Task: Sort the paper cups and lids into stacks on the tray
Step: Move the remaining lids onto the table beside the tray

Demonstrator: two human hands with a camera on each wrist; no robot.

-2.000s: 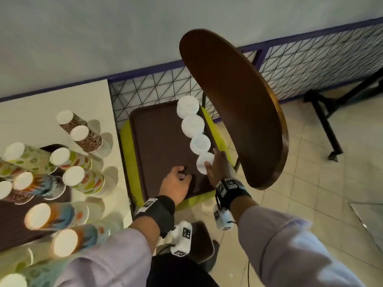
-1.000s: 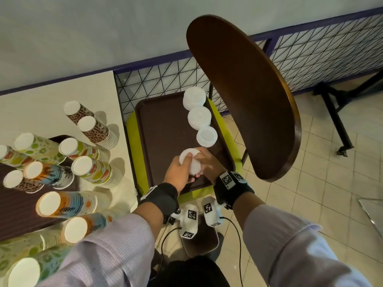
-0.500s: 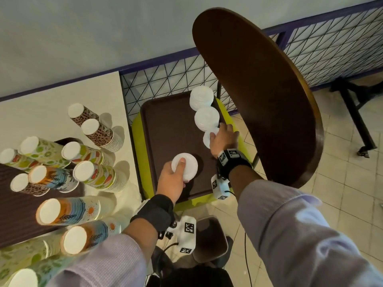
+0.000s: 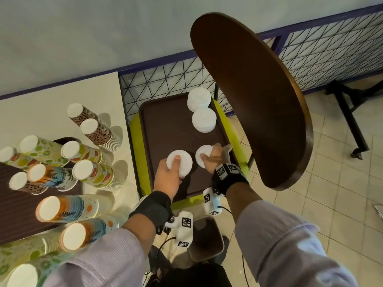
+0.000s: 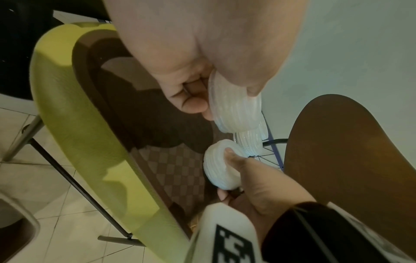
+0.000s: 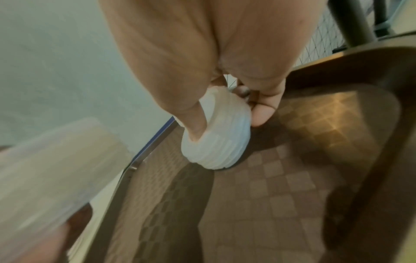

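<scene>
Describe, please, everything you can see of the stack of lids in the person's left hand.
The stack of lids is white, round and ribbed at the rims, looking like thin translucent plastic, several nested together. The left hand holds it above the brown tray, thumb on top and fingers curled beneath. It is tilted, clear of the tray floor, beside the stack in the right hand but not touching it.

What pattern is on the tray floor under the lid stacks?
A brown checkerboard of lighter and darker squares on the tray, clearest in the right wrist view.
</scene>
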